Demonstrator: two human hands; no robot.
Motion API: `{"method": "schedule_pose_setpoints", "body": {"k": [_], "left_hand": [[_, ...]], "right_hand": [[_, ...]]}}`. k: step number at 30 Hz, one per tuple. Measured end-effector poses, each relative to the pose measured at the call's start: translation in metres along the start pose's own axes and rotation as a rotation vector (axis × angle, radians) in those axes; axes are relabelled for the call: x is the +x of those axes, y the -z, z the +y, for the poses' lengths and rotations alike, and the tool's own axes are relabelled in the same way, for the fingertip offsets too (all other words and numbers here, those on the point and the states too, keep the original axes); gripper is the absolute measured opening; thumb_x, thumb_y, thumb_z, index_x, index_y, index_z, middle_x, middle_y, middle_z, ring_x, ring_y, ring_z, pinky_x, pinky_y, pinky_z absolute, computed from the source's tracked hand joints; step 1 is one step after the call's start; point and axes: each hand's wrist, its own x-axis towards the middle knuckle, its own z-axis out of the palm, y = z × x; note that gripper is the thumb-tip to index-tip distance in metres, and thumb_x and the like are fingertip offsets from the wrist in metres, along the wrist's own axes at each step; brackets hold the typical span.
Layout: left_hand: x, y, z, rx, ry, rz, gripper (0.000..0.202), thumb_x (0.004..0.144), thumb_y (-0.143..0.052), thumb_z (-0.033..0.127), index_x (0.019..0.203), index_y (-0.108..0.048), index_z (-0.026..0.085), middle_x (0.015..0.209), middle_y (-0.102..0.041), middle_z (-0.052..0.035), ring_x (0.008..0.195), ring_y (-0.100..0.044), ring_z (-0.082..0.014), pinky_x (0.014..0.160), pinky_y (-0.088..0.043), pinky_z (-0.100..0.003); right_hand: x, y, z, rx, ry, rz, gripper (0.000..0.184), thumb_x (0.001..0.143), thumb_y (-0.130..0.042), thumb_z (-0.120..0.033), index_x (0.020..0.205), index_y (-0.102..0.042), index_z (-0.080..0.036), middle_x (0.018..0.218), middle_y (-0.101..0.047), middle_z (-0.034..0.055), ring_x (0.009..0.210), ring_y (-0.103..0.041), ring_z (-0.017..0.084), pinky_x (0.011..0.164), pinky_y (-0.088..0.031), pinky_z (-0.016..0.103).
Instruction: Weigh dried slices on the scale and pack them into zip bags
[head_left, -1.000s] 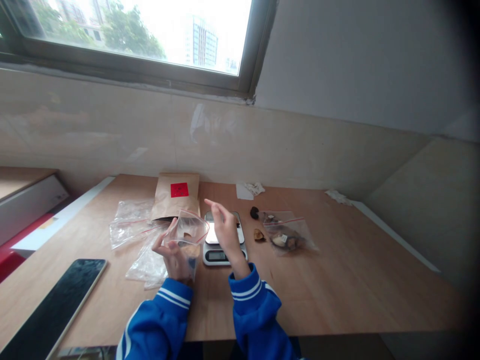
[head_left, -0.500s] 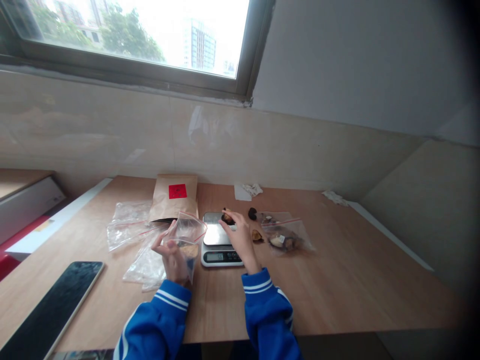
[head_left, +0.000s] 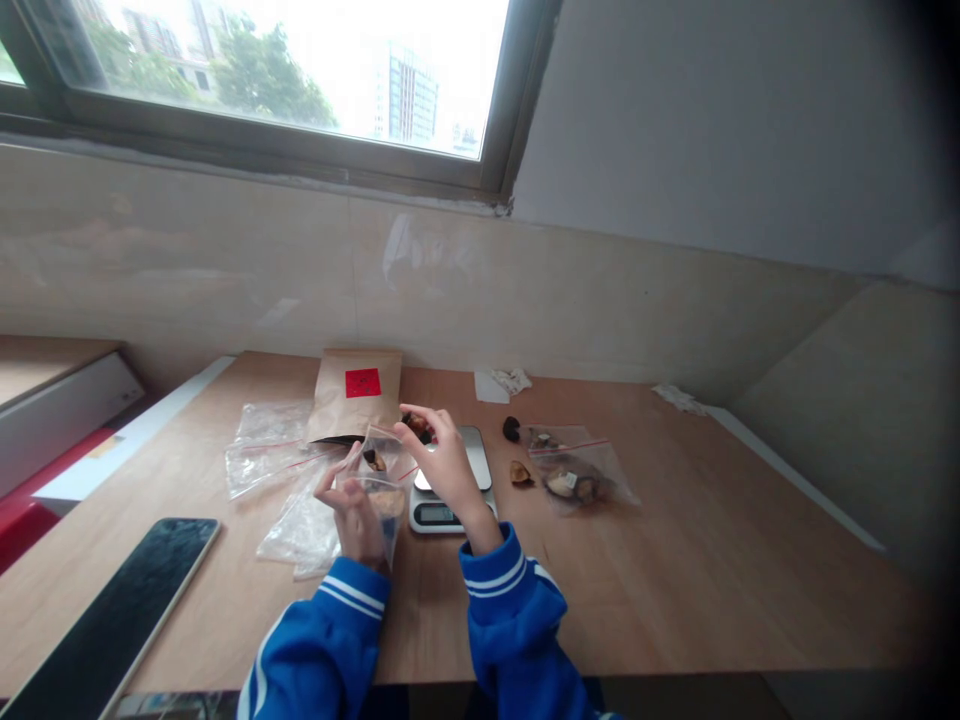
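Note:
My left hand (head_left: pixel 358 515) holds a clear zip bag (head_left: pixel 396 510) with a red seal line, its mouth open. Inside the bag are tan and dark dried pieces. Pinched in the fingertips of my right hand (head_left: pixel 446 455) is a dark brown dried piece (head_left: pixel 415 428) that looks like a dried mushroom. That hand hovers over the left part of a kitchen scale (head_left: pixel 477 452), close to the bag's mouth. The scale's display is lit, but I cannot read it. Right of the scale lie a tan dried piece (head_left: pixel 520 474) and a blackish one (head_left: pixel 511 429).
Filled zip bags (head_left: pixel 581 480) lie on the right. A brown paper bag (head_left: pixel 352 410) with a red label stands behind, with flat clear bags (head_left: pixel 262 455) to its left. A phone (head_left: pixel 120 620) lies front left, crumpled tissue (head_left: pixel 512 381) at the back.
My right hand has moved left with the dark piece, from above the scale's plate toward the zip bag's mouth. My left hand still holds the bag. The view has shifted slightly.

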Motion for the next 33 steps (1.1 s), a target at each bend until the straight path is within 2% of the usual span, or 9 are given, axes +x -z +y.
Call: {"method": "schedule_pose_setpoints", "body": {"k": [2,5,10,15,20,24,28,30,33], "left_hand": [[0.0,0.0,0.002,0.022,0.02,0.0,0.035,0.092,-0.035,0.051,0.115,-0.032,0.024,0.13,-0.053,-0.0138,0.118,-0.055,-0.0216,0.101,-0.04,-0.049],[-0.002,-0.001,0.007,0.019,0.039,-0.015,0.038,0.092,-0.035,0.053,0.115,-0.034,0.023,0.13,-0.053,-0.0144,0.119,-0.055,-0.0225,0.102,-0.039,-0.048],[-0.002,-0.003,0.013,-0.021,0.113,0.059,0.036,0.091,-0.034,0.054,0.111,-0.03,0.025,0.127,-0.055,-0.0143,0.109,-0.06,-0.021,0.093,-0.046,-0.046],[0.0,-0.005,0.016,-0.019,0.113,0.075,0.04,0.091,-0.033,0.056,0.114,-0.031,0.023,0.122,-0.057,-0.0147,0.106,-0.061,-0.0214,0.092,-0.047,-0.047],[-0.018,-0.009,0.027,-0.026,0.065,0.066,0.044,0.091,-0.033,0.055,0.122,-0.033,0.024,0.131,-0.05,-0.0154,0.111,-0.057,-0.0225,0.093,-0.047,-0.045],[-0.039,-0.01,0.043,-0.025,0.002,0.008,0.041,0.094,-0.027,0.051,0.121,-0.041,0.024,0.146,-0.036,-0.0114,0.127,-0.045,-0.0219,0.103,-0.039,-0.043],[-0.035,-0.004,0.058,0.004,0.016,0.003,0.044,0.093,-0.037,0.047,0.129,-0.042,0.023,0.144,-0.04,-0.0093,0.133,-0.037,-0.0217,0.111,-0.029,-0.041],[-0.027,-0.001,0.063,0.004,0.114,-0.078,0.044,0.09,-0.044,0.048,0.125,-0.05,0.021,0.133,-0.051,-0.0086,0.126,-0.046,-0.0222,0.107,-0.034,-0.038],[-0.017,0.002,0.063,-0.06,0.3,-0.295,0.037,0.081,-0.059,0.048,0.102,-0.064,0.017,0.102,-0.067,-0.0063,0.098,-0.061,-0.0208,0.089,-0.046,-0.032]], "right_hand": [[0.0,-0.006,-0.001,-0.049,-0.031,0.012,0.045,0.079,-0.063,-0.049,0.114,-0.06,-0.02,0.091,-0.063,0.0039,0.082,-0.061,0.018,0.08,-0.047,0.031],[-0.001,-0.014,-0.006,-0.203,-0.025,-0.001,0.046,0.081,-0.061,-0.052,0.113,-0.055,-0.02,0.084,-0.065,0.0024,0.085,-0.06,0.021,0.088,-0.04,0.039],[-0.013,-0.004,-0.008,-0.284,0.029,0.022,0.034,0.093,-0.041,-0.049,0.108,-0.058,-0.022,0.103,-0.066,0.0054,0.102,-0.057,0.023,0.095,-0.033,0.043],[-0.046,0.01,0.004,-0.181,-0.085,0.065,0.038,0.091,-0.043,-0.051,0.11,-0.056,-0.02,0.11,-0.061,0.0091,0.103,-0.056,0.024,0.092,-0.041,0.04],[-0.078,-0.004,0.004,-0.022,-0.135,0.022,0.057,0.077,-0.066,-0.048,0.123,-0.048,-0.019,0.117,-0.059,0.01,0.104,-0.057,0.024,0.09,-0.047,0.038],[-0.085,0.003,0.0,0.17,-0.123,0.066,0.034,0.088,-0.054,-0.039,0.117,-0.058,-0.021,0.117,-0.063,0.0073,0.109,-0.058,0.021,0.096,-0.046,0.035],[-0.092,0.035,0.001,0.276,-0.112,0.058,0.036,0.093,-0.044,-0.04,0.119,-0.061,-0.023,0.125,-0.061,0.0059,0.12,-0.054,0.022,0.105,-0.04,0.036],[-0.096,0.048,0.004,0.288,-0.113,0.032,0.037,0.094,-0.042,-0.041,0.12,-0.061,-0.022,0.127,-0.061,0.0063,0.122,-0.053,0.022,0.106,-0.039,0.037],[-0.102,0.06,0.012,0.288,-0.138,0.055,0.039,0.093,-0.044,-0.044,0.122,-0.058,-0.021,0.122,-0.064,0.0082,0.113,-0.059,0.022,0.099,-0.045,0.037]]}}
